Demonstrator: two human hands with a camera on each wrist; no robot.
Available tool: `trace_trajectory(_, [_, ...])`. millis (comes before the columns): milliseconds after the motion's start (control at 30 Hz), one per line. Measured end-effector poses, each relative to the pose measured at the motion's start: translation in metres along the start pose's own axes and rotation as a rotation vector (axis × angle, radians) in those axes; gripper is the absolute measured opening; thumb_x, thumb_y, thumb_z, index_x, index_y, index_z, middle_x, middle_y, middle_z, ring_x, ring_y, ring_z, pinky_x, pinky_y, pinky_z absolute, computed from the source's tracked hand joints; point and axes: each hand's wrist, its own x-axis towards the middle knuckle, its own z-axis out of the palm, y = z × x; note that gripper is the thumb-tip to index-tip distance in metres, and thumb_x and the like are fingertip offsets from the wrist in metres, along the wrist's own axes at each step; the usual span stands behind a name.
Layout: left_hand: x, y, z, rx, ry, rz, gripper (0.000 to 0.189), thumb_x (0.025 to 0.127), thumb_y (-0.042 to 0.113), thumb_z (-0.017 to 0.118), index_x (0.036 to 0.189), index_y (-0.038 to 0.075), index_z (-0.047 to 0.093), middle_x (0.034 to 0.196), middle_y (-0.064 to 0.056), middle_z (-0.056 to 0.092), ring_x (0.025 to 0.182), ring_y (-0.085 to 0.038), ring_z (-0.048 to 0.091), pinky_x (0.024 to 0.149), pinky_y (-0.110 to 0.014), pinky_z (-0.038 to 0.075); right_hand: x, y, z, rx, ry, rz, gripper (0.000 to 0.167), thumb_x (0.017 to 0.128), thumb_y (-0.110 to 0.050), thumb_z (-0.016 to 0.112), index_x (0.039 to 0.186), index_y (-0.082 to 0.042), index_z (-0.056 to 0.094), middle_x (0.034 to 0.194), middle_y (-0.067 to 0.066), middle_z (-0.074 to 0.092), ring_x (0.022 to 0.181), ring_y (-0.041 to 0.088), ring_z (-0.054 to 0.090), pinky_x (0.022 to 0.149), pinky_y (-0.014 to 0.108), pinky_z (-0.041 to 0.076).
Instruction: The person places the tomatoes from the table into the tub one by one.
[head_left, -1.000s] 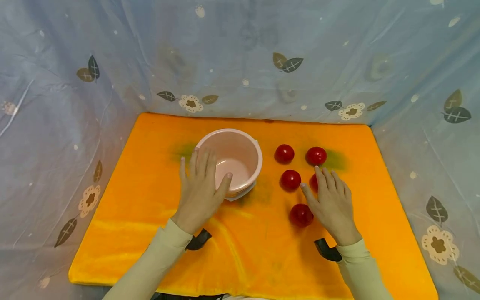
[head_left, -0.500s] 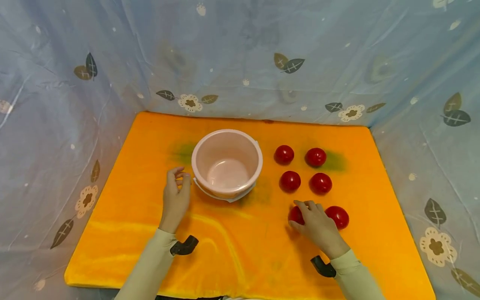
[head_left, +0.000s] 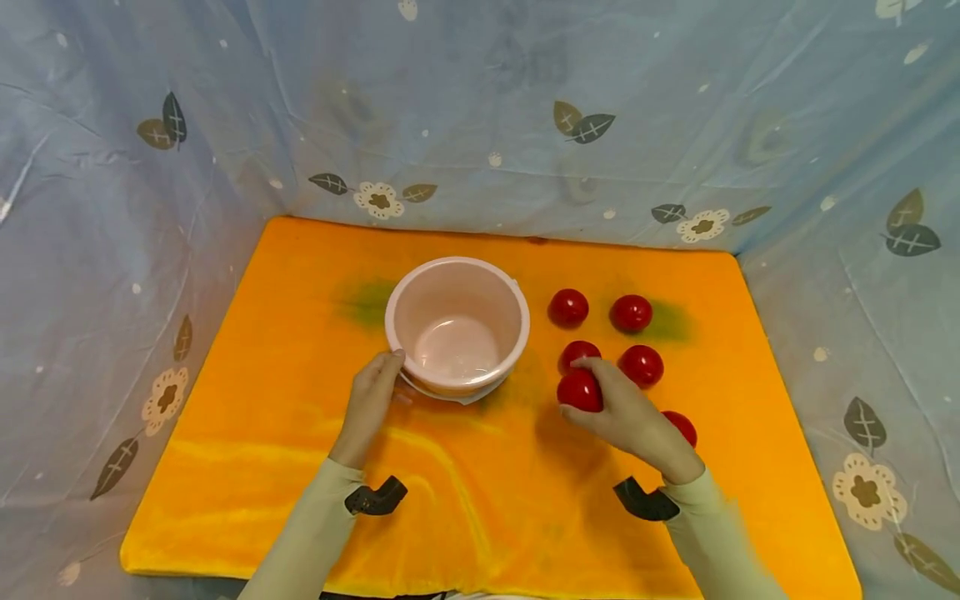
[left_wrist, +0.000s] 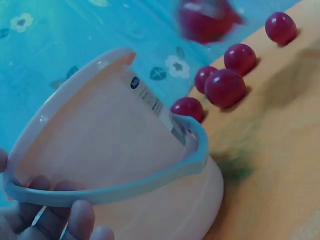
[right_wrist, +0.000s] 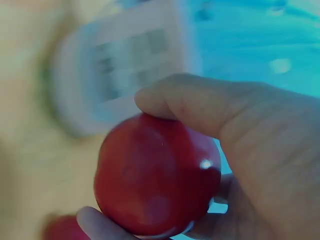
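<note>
A pale pink bucket (head_left: 450,292) stands left of centre, its inside bare. My left hand (head_left: 366,408) grips its near left rim, thumb at the rim and fingers outside by the lowered handle (left_wrist: 130,186). My right hand (head_left: 633,418) holds a round, glossy red fruit (head_left: 579,392), tomato-like, between thumb and fingers. In the right wrist view this fruit (right_wrist: 157,175) shows no stem, and the bucket behind is blurred. Seen from the left wrist, the held fruit (left_wrist: 205,20) hangs above the mat.
Several more red fruits lie on the right of the orange mat (head_left: 285,333): two at the back (head_left: 568,308), one partly hidden behind the held one, one (head_left: 641,367) beside it, one (head_left: 681,427) partly behind my right wrist. Patterned blue-grey curtains (head_left: 480,108) enclose the mat.
My left hand has left its spot over the bucket, passed to its left side and taken hold of the rim. My right hand has picked up the nearest left fruit and moved it away from me.
</note>
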Motion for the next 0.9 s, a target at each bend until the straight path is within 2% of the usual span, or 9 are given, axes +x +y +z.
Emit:
trace_trajectory(133, [0.002, -0.001, 0.001, -0.003, -0.020, -0.008, 0.041, 0.108, 0.039, 0.044, 0.095, 0.005, 0.063, 0.078, -0.005, 0.063, 0.078, -0.032, 0.066, 0.072, -0.038, 0.058, 0.014, -0.043, -0.029, -0.013, 0.029, -0.093, 0.070, 0.090, -0.032, 0.077, 0.147, -0.009, 0.042, 0.141, 0.018, 0.055, 0.116, 0.036, 0.061, 0.093, 0.053, 0.056])
trace_trajectory(267, [0.001, -0.011, -0.001, -0.074, -0.059, -0.062, 0.054, 0.107, 0.055, 0.033, 0.112, 0.006, 0.056, 0.085, -0.002, 0.065, 0.074, -0.021, 0.066, 0.071, -0.038, 0.058, 0.030, -0.080, -0.047, -0.051, 0.054, -0.166, 0.069, 0.090, -0.031, 0.076, 0.147, -0.010, 0.042, 0.142, 0.016, 0.053, 0.118, 0.034, 0.059, 0.092, 0.051, 0.057])
trace_trajectory(400, [-0.003, -0.040, -0.007, -0.160, -0.115, -0.223, 0.065, 0.103, 0.068, 0.025, 0.125, 0.010, 0.045, 0.095, -0.005, 0.065, 0.077, -0.021, 0.064, 0.070, -0.039, 0.057, 0.047, -0.107, -0.052, -0.088, 0.043, -0.230, 0.066, 0.091, -0.034, 0.074, 0.145, -0.010, 0.045, 0.140, 0.010, 0.053, 0.119, 0.029, 0.055, 0.095, 0.048, 0.055])
trace_trajectory(467, [-0.006, -0.058, -0.011, -0.116, -0.167, -0.299, 0.060, 0.106, 0.060, 0.030, 0.125, 0.006, 0.048, 0.097, -0.007, 0.065, 0.077, -0.020, 0.063, 0.068, -0.036, 0.057, 0.056, -0.116, -0.051, -0.107, 0.019, -0.265, 0.063, 0.091, -0.035, 0.073, 0.143, -0.010, 0.047, 0.137, 0.008, 0.054, 0.117, 0.027, 0.055, 0.095, 0.046, 0.055])
trace_trajectory(533, [-0.010, -0.073, -0.016, -0.037, -0.211, -0.317, 0.049, 0.110, 0.046, 0.035, 0.123, 0.002, 0.053, 0.098, -0.010, 0.065, 0.078, -0.020, 0.064, 0.067, -0.033, 0.057, 0.067, -0.124, -0.050, -0.127, -0.020, -0.296, 0.062, 0.090, -0.035, 0.074, 0.142, -0.011, 0.048, 0.135, 0.007, 0.055, 0.116, 0.025, 0.055, 0.096, 0.043, 0.054])
trace_trajectory(633, [-0.018, -0.089, -0.020, 0.164, -0.190, -0.185, 0.032, 0.109, 0.027, 0.044, 0.115, 0.002, 0.062, 0.096, -0.011, 0.067, 0.078, -0.019, 0.064, 0.065, -0.030, 0.056, 0.084, -0.135, -0.047, -0.179, -0.082, -0.317, 0.065, 0.089, -0.036, 0.075, 0.143, -0.012, 0.048, 0.136, 0.008, 0.056, 0.116, 0.025, 0.057, 0.098, 0.041, 0.054])
trace_trajectory(800, [-0.027, -0.103, -0.020, 0.574, -0.048, 0.105, 0.017, 0.105, 0.024, 0.055, 0.106, 0.017, 0.070, 0.087, 0.003, 0.068, 0.069, -0.009, 0.057, 0.067, -0.026, 0.049, 0.109, -0.151, -0.037, -0.306, -0.185, -0.303, 0.069, 0.088, -0.040, 0.075, 0.146, -0.015, 0.046, 0.136, 0.010, 0.056, 0.114, 0.025, 0.061, 0.096, 0.038, 0.055])
trace_trajectory(833, [-0.027, -0.102, -0.020, 0.626, -0.050, 0.127, 0.015, 0.104, 0.024, 0.057, 0.104, 0.019, 0.071, 0.084, 0.006, 0.067, 0.068, -0.007, 0.055, 0.067, -0.025, 0.047, 0.114, -0.154, -0.035, -0.338, -0.212, -0.305, 0.069, 0.089, -0.040, 0.075, 0.146, -0.015, 0.046, 0.134, 0.010, 0.056, 0.112, 0.024, 0.061, 0.095, 0.037, 0.055])
trace_trajectory(900, [-0.023, -0.100, -0.020, 0.607, -0.127, 0.093, 0.019, 0.104, 0.028, 0.057, 0.096, 0.018, 0.072, 0.076, 0.005, 0.065, 0.056, -0.008, 0.048, 0.059, -0.024, 0.044, 0.125, -0.158, -0.030, -0.392, -0.286, -0.306, 0.068, 0.089, -0.040, 0.074, 0.146, -0.014, 0.046, 0.133, 0.010, 0.056, 0.111, 0.023, 0.061, 0.095, 0.036, 0.054])
